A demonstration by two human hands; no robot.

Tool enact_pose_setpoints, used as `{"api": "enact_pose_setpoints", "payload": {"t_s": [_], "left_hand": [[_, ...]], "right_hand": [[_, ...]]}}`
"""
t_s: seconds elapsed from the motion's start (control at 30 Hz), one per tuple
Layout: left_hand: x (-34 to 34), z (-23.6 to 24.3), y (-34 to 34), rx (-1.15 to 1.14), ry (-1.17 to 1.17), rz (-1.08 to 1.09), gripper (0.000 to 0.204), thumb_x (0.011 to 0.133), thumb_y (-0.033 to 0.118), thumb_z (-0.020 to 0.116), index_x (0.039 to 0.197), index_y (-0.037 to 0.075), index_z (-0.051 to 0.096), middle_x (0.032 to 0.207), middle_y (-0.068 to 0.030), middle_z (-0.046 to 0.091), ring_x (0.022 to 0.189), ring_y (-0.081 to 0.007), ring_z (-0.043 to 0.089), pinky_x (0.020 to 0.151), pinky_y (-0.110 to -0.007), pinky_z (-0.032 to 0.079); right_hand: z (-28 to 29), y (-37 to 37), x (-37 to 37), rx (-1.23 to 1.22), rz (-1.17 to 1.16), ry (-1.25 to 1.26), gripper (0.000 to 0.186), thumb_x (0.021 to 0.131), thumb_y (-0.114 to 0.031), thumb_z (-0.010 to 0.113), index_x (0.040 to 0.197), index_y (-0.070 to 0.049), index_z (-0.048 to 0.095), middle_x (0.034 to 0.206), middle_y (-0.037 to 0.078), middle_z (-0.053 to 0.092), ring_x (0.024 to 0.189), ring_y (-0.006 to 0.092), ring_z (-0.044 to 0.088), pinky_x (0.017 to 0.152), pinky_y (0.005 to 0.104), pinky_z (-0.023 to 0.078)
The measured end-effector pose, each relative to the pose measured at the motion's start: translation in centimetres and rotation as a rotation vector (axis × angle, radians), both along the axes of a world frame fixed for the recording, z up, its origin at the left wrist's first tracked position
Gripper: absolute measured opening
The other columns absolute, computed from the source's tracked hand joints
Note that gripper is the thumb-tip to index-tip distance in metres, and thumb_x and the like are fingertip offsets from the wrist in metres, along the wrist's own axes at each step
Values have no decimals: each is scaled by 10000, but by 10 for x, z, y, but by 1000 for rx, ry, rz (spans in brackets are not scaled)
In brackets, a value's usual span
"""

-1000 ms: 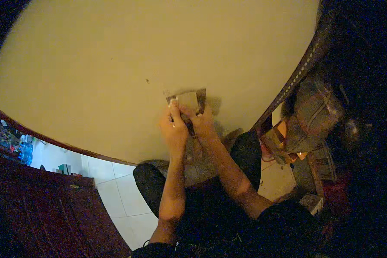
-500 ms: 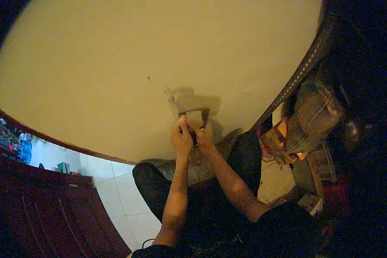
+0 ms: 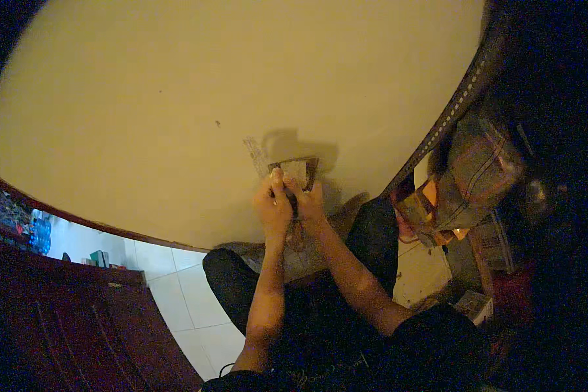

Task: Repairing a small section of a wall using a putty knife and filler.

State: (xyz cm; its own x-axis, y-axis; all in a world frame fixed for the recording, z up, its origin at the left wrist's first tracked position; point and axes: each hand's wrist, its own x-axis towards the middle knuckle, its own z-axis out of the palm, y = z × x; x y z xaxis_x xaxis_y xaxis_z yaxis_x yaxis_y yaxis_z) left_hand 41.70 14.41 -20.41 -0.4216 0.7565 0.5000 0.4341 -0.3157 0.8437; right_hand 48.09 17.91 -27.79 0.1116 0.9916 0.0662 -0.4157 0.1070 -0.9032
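Note:
A scraper (image 3: 294, 172) with a wide flat blade and dark edges lies against the cream wall (image 3: 163, 150) in front of me. My left hand (image 3: 273, 206) is closed about its handle, thumb up toward the blade. Closed around the same handle from the other side is my right hand (image 3: 310, 204), its fingers pressed near the blade's base. Most of the handle is hidden by both hands. Just left of the blade runs a pale, rough scraped streak (image 3: 256, 151). Shadows of the tool and hands fall on the wall.
A dark brown panelled wooden door (image 3: 78, 326) stands at lower left, beside white floor tiles (image 3: 193, 294). To the right are a greyish bag (image 3: 480, 157), orange and yellow items (image 3: 428, 193) and a small box (image 3: 473, 306). My knees flank my forearms.
The scraper and both hands have shifted very slightly up the wall, the blade tilting a little. The view has moved slightly; the grip is the same.

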Motion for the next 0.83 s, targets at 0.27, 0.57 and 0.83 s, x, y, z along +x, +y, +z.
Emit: {"api": "enact_pose_setpoints", "payload": {"t_s": [0.27,0.57,0.83], "left_hand": [[0,46,1,-155,5,6,393,943,329,501,745,10,616,606,-111,576,527,-206,498,524,-340,383],[-7,11,1,-201,2,43,384,943,312,506,740,1,603,561,-93,529,513,-170,459,488,-341,356],[0,72,14,-95,10,37,421,930,369,518,728,8,595,509,-58,472,486,-129,411,454,-313,320]], "right_hand": [[66,-4,8,47,83,20,262,803,-215,708,953,-24,608,894,60,641,740,135,600,665,282,490],[19,-5,-3,-43,-55,-117,555,697,-402,773,977,30,568,923,143,636,819,249,583,702,389,491],[101,6,13,-33,42,-199,576,704,-481,756,920,26,591,869,161,642,786,261,599,680,381,492]]}}
